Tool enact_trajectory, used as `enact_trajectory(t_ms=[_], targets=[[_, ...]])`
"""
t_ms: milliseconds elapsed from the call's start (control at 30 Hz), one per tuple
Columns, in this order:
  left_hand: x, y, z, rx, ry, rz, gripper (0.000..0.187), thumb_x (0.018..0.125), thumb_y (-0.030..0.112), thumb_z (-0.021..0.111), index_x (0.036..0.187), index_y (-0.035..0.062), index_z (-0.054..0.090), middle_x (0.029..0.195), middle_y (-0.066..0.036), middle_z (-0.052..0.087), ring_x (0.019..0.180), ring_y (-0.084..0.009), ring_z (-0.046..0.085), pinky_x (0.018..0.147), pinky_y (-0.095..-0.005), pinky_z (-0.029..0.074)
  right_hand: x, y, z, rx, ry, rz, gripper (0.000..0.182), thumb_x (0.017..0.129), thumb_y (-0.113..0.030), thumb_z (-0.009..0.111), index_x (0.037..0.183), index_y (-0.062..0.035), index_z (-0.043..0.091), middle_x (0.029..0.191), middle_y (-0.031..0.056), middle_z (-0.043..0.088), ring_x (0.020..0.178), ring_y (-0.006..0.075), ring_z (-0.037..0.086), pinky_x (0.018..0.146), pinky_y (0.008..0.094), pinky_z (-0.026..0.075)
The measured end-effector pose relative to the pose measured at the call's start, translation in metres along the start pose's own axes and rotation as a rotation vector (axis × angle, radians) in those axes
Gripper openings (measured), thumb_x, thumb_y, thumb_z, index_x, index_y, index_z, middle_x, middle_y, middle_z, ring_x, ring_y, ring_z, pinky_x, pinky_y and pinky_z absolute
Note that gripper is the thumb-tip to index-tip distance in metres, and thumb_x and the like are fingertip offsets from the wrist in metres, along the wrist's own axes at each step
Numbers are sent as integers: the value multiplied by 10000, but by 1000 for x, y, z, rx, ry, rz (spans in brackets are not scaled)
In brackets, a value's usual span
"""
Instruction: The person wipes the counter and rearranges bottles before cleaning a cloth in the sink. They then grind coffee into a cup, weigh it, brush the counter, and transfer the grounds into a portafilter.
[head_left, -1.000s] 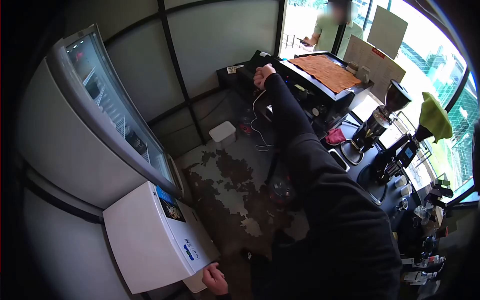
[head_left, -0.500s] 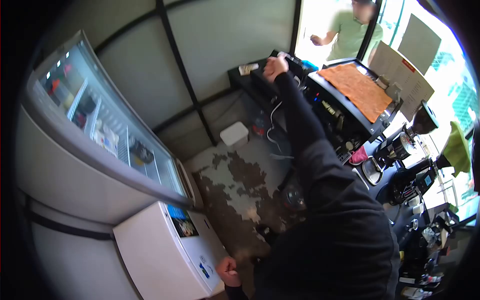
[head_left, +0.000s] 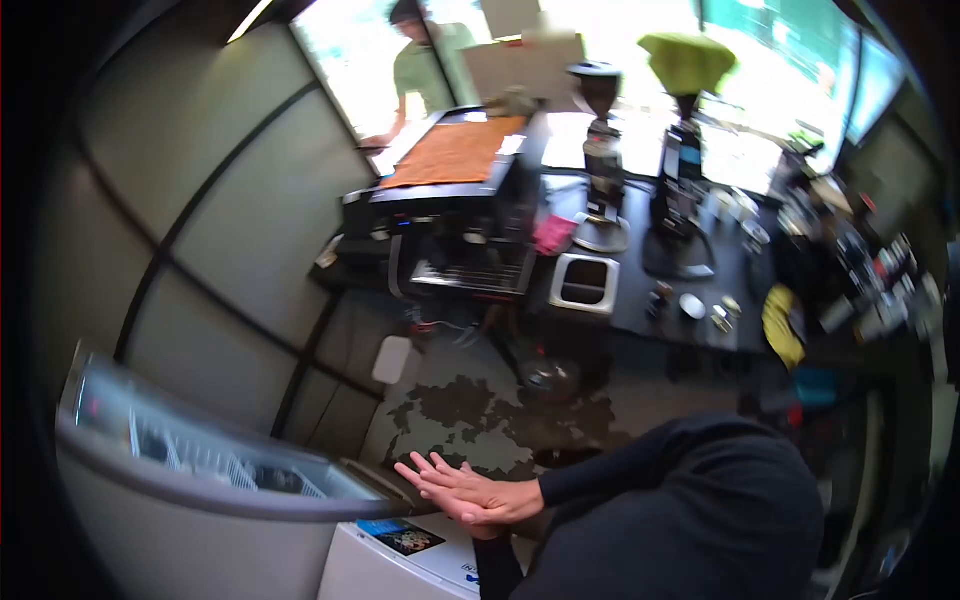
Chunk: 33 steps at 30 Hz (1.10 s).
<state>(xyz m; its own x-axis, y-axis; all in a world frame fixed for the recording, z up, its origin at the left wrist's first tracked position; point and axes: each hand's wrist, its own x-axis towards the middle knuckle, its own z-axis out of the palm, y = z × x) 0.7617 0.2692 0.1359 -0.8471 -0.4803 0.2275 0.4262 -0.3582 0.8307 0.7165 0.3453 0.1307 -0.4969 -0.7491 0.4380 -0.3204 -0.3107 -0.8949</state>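
Note:
My right hand [head_left: 508, 497] lies across my left hand [head_left: 455, 509], palm to palm, above the floor near the fridge's front corner. The fingers of both hands stretch out to the left, and nothing shows between them. Much of the left hand is covered by the right one. Closest to them are the open glass-fronted fridge [head_left: 230, 505] on the left and a low white cabinet [head_left: 375, 570] with a picture sticker beneath.
A black espresso machine [head_left: 460, 210] with an orange cloth [head_left: 455, 152] stands on the counter. Two coffee grinders [head_left: 603, 160], a pink cloth [head_left: 553, 235] and a knock box [head_left: 584, 284] sit to its right. Outside the window stands a person [head_left: 430, 65]. The floor [head_left: 480, 400] is patchy.
My right hand has come back from beside the espresso machine and met my left hand. The left hand has gone from a curled fist to outstretched fingers. My view has swung right.

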Motion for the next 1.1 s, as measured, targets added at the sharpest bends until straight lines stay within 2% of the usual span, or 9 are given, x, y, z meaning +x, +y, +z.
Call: enact_trajectory(t_ms=[67,133,300,400,467,600,800,967,1100], targets=[[-33,-19,5,131,-238,-138,797,1022,680,342,1568,101,310,1555,-202,400,1348,-376,491,1141,-530,377,-42,-33,-9,-67,45,130,804,980,-636,518,1597,-143,361,1716,159,48,1583,361,22,1210,630,19],[-57,-35,14,199,-518,-279,782,1024,669,360,1559,101,323,1547,-200,407,1361,-383,482,1149,-542,369,-94,-54,-11,-87,106,116,586,950,-540,654,1363,-125,664,1651,153,249,1519,327,248,1214,484,217],[-148,-103,45,450,-1277,-831,730,1057,646,295,1445,68,517,1457,-212,493,1295,-354,549,1091,-441,447,-256,-145,-16,-198,371,785,726,886,-647,665,1328,-74,610,1061,158,731,1067,348,681,941,428,532],[-176,-69,120,1232,-1907,-234,553,1055,492,490,1319,14,578,1212,-191,671,1122,-330,657,922,-443,528,-344,-175,-4,-450,503,1083,871,879,-685,630,1471,-80,422,1032,211,728,956,410,699,887,470,551],[-213,-83,141,891,-1771,321,439,1021,356,615,1317,34,579,1048,-163,720,955,-384,689,816,-496,539,-422,-172,4,-662,638,1209,877,920,-576,639,1555,-84,287,1063,237,717,940,450,694,847,507,553],[-304,-83,216,748,-1627,-320,187,984,206,697,1026,24,705,641,-87,614,550,-155,586,562,-314,487,-568,-223,14,-859,841,1076,588,937,-373,686,1426,-101,505,1110,165,691,1059,387,667,873,485,548],[-451,-110,368,403,-1399,-5,431,964,205,713,678,28,444,596,-24,367,566,-78,334,509,-297,287,-720,-347,40,-856,1229,975,382,935,-328,684,1248,-115,632,967,79,738,970,317,704,793,439,567],[-526,-97,574,201,-1296,314,155,948,152,734,939,32,637,793,-18,598,690,-83,495,625,-264,430,-803,-429,84,-930,1385,945,366,923,-255,713,1242,-92,642,958,74,724,896,288,700,776,402,551],[-568,-129,699,128,-1294,361,290,916,243,770,1099,37,681,991,-100,703,901,-187,680,770,-328,535,-847,-464,123,-861,1563,960,373,917,-190,726,1262,-74,645,945,87,709,861,271,703,768,366,547]])
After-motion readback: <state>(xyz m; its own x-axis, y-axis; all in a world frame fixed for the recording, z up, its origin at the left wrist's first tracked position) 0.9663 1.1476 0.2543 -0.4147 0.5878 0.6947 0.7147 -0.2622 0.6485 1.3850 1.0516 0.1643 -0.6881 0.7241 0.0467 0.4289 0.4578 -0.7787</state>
